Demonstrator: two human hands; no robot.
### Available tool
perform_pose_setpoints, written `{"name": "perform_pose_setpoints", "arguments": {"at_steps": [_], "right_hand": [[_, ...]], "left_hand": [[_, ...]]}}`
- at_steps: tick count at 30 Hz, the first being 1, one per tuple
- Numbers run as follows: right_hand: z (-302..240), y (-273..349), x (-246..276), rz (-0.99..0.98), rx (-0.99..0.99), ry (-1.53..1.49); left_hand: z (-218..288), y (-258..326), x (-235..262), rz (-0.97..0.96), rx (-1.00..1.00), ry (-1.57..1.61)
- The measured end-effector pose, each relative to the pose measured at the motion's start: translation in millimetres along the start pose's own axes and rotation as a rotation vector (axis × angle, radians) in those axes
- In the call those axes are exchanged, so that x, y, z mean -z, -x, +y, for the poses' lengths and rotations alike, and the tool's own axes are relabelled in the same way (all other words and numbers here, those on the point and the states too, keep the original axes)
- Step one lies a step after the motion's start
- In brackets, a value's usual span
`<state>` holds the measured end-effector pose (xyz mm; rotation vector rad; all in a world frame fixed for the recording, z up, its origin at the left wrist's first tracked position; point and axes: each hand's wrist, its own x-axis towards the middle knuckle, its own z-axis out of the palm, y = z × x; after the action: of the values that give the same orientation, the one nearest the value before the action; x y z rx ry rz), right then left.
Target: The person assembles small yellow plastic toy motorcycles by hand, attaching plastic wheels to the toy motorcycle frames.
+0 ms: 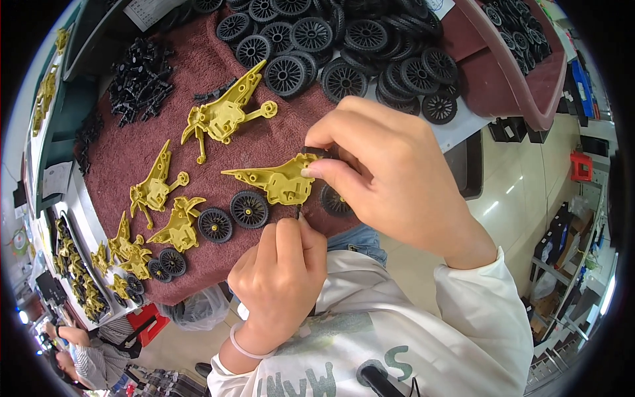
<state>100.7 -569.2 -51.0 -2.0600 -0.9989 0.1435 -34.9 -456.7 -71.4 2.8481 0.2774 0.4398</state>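
Yellow part (286, 183) points left (axis sideways).

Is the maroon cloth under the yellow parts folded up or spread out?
Spread out: the maroon cloth lies wide, with yellow parts and black wheels resting across it.

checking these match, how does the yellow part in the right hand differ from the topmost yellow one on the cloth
The held part tapers to the left, the topmost part up and right.
The right hand grips the held part; no hand touches the topmost part.
The topmost part shows a round-ended arm; the held part shows none, though that hand covers some.
Both are yellow.
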Motion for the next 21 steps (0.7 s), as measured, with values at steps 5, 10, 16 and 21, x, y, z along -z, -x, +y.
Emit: {"name": "perform_pose_setpoints", "arguments": {"at_steps": [5, 10, 16, 21], "right_hand": [[2, 1, 1, -0.034, 0.074, 0.059], [26, -20, 14, -0.07, 0.084, -0.148], [20, -52, 22, -0.412, -0.103, -0.313], [-3, -84, 29, -0.739, -0.202, -0.159]], "left_hand": [[-1, 1, -1, 0.008, -0.054, -0.039], [-4, -6, 0, -0.021, -0.093, -0.055], [-6, -13, 6, -0.073, -0.091, 0.042], [-5, -16, 7, -0.124, -0.069, 0.041]]}}
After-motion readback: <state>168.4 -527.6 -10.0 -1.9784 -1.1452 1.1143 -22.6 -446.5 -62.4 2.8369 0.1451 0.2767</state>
